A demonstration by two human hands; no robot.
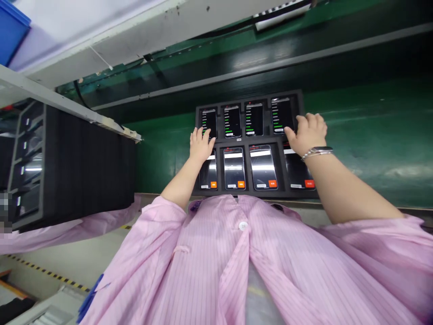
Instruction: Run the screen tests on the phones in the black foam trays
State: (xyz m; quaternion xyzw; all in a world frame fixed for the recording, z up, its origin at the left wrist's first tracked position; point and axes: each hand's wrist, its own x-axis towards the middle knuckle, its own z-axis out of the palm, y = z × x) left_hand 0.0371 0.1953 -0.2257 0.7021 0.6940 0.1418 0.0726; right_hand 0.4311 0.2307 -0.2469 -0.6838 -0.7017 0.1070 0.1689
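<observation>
A black foam tray [219, 141] lies in front of me with several smartphones set in two rows. Those in the far row, such as one phone [254, 118], show dark screens with white and green text lines. In the near row, a phone [234, 168] and its neighbours carry a white label and an orange patch. My left hand [200, 145] rests, fingers spread, over the left end of the tray at the far-left phone's lower edge. Over the right end, my right hand [308, 135], with a bracelet, lies spread by the far-right phone [281, 115]. Neither hand grips anything.
The tray sits on a green work surface [368, 135]. At left stands a tall stack of black trays [89, 162], with a person's pink sleeve below it. A grey metal rail [111, 124] juts in from the left. Above is a white shelf edge [142, 40], with a blue bin [11, 29].
</observation>
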